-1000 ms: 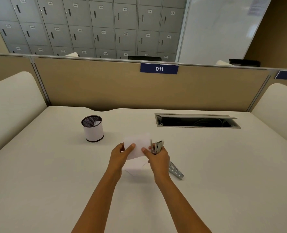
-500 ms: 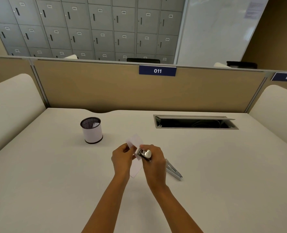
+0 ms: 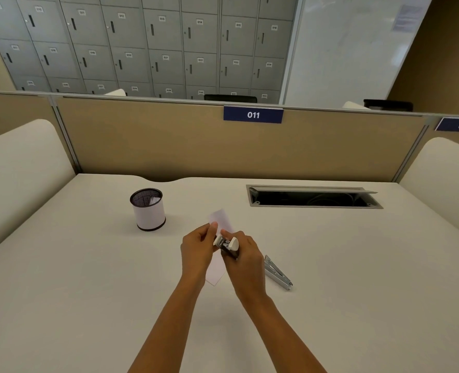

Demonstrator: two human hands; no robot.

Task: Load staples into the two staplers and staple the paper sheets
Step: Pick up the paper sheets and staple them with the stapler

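Note:
Above the middle of the desk my left hand [image 3: 196, 249] pinches white paper sheets [image 3: 221, 219], held nearly edge-on and tilted. My right hand [image 3: 245, 261] grips a small stapler [image 3: 227, 243] with a white top, its mouth clamped over the paper's edge between my two hands. The lower corner of the paper shows under my hands. A second, silver stapler [image 3: 276, 271] lies on the desk just right of my right wrist; whether it is open I cannot tell.
A black mesh pen cup [image 3: 148, 210] with a white band stands at the left on the white desk [image 3: 88, 292]. An open cable slot [image 3: 314, 197] sits at the back right. A tan partition [image 3: 169, 141] closes the far edge.
The paper has turned from facing me to nearly edge-on. My right hand brought the stapler from beside the sheet onto its edge. Both hands drifted slightly left.

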